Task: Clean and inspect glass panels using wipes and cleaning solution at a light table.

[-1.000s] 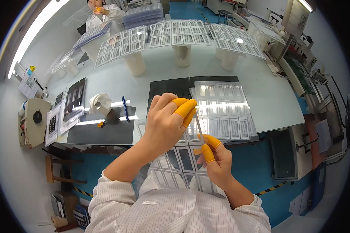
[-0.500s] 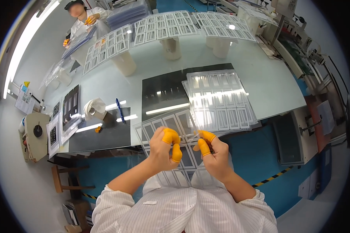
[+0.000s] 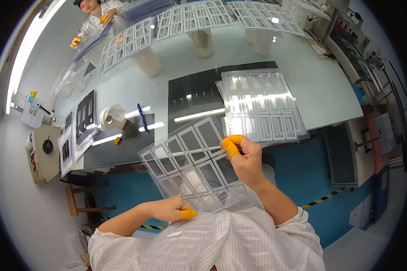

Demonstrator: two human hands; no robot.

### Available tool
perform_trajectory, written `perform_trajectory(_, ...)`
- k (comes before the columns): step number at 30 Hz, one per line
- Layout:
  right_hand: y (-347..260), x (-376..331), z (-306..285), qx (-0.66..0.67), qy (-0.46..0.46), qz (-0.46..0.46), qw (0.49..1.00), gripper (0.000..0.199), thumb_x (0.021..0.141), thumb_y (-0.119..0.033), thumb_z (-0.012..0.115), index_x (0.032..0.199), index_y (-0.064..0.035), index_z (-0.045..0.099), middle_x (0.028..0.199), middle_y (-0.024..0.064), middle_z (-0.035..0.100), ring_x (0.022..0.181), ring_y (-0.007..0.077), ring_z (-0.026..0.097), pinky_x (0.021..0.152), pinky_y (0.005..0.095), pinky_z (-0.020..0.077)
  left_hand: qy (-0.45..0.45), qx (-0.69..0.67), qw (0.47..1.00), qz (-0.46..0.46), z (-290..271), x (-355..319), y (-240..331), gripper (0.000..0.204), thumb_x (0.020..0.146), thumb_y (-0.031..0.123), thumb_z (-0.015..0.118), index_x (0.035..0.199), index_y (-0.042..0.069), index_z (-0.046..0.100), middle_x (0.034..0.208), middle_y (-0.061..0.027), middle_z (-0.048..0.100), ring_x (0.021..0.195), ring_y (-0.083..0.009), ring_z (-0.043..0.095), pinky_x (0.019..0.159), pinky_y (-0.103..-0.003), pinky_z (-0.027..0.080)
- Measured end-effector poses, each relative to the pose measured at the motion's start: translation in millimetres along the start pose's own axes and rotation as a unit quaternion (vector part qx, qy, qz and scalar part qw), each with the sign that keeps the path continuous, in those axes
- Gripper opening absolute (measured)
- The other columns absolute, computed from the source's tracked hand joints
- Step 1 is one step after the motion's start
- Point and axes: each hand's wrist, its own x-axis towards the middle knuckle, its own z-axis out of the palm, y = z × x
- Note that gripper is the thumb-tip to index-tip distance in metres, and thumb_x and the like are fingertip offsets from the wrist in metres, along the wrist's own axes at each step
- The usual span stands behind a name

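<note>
In front of my body a clear plastic sheet (image 3: 193, 153) with rows of white-outlined rectangular windows is tilted, its far part over the table's edge. My right hand (image 3: 244, 156), in orange finger cots, pinches the sheet's right edge between thumb and forefinger. Low by my shirt, at the sheet's near left edge, is my left hand (image 3: 169, 209). Its fingers are closed, one orange cot showing; what they grip, if anything, is hidden. Shiny, crinkled clear film (image 3: 233, 196) shows along the sheet's near edge. Beyond my right hand lies a stack of similar sheets (image 3: 260, 106).
More windowed sheets (image 3: 194, 17) rest on white tubs (image 3: 148, 63) along the far side. On the table (image 3: 325, 97) are a blue pen (image 3: 142, 117), a white roll (image 3: 112, 116) and dark panels (image 3: 83, 117). A co-worker (image 3: 95, 22) handles sheets at the far left. A wooden stool (image 3: 72, 201) stands left.
My left hand has moved down and left from the sheet's middle to near my shirt. My right hand has risen slightly, and the sheet shows more fully.
</note>
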Motion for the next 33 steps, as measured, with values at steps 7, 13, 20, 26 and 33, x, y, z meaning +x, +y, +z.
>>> perform_trajectory(7, -15.8, 46.8, -6.6, 0.066, 0.086, -0.074, 0.991, 0.01, 0.086, 0.002, 0.053, 0.092, 0.0031, 0.061, 0.083, 0.0052, 0.063, 0.064, 0.0041, 0.049, 0.056, 0.0169, 0.0404, -0.025, -0.118, 0.99, -0.07, 14.0, -0.5, -48.2, 0.033, 0.085, 0.025, 0.055, 0.071, -0.005, 0.06, 0.063, -0.0004, 0.046, 0.06, -0.0139, 0.04, 0.058, -0.032, 0.035)
perform_trajectory(13, -45.1, 63.0, -9.0, 0.08, 0.111, -0.084, 0.987, 0.011, 0.087, 0.0, 0.052, 0.093, 0.0041, 0.06, 0.085, 0.0084, 0.063, 0.059, 0.0062, 0.05, 0.058, 0.0191, 0.0449, 0.094, 0.205, 0.938, -0.262, 5.0, 24.9, -157.0, 0.045, 0.078, 0.04, 0.052, 0.084, -0.003, 0.066, 0.078, -0.0168, 0.063, 0.077, -0.0289, 0.06, 0.072, -0.038, 0.045)
perform_trajectory(20, -50.6, 84.6, -51.6, 0.156, 0.223, -0.056, 0.961, 0.017, 0.091, -0.011, 0.05, 0.093, 0.0024, 0.06, 0.077, 0.0094, 0.061, 0.054, 0.0097, 0.05, 0.053, 0.0194, 0.0419, 0.083, 0.144, 0.803, -0.572, 81.2, 63.3, -381.2, 0.031, 0.076, 0.029, 0.057, 0.1, 0.012, 0.068, 0.099, -0.0055, 0.065, 0.088, -0.0249, 0.063, 0.071, -0.044, 0.048)
perform_trajectory(26, -55.7, 91.1, -50.5, 0.236, 0.202, -0.002, 0.951, 0.025, 0.092, -0.016, 0.051, 0.095, 0.0077, 0.059, 0.068, 0.0087, 0.054, 0.055, 0.0125, 0.047, 0.053, 0.0224, 0.0407, 0.024, 0.183, 0.884, -0.429, 161.7, 132.6, -348.0, 0.032, 0.077, 0.031, 0.061, 0.104, 0.015, 0.067, 0.104, -0.0023, 0.065, 0.092, -0.0221, 0.062, 0.072, -0.043, 0.049)
perform_trajectory(33, -52.3, 90.8, -53.2, 0.272, 0.181, 0.0, 0.945, 0.025, 0.092, -0.016, 0.052, 0.096, 0.0076, 0.058, 0.071, 0.0094, 0.055, 0.057, 0.0128, 0.048, 0.053, 0.022, 0.0419, 0.007, 0.22, 0.97, -0.1, 132.1, 134.2, -257.7, 0.036, 0.08, 0.034, 0.063, 0.104, 0.007, 0.066, 0.107, -0.0068, 0.064, 0.094, -0.0232, 0.062, 0.078, -0.037, 0.05)
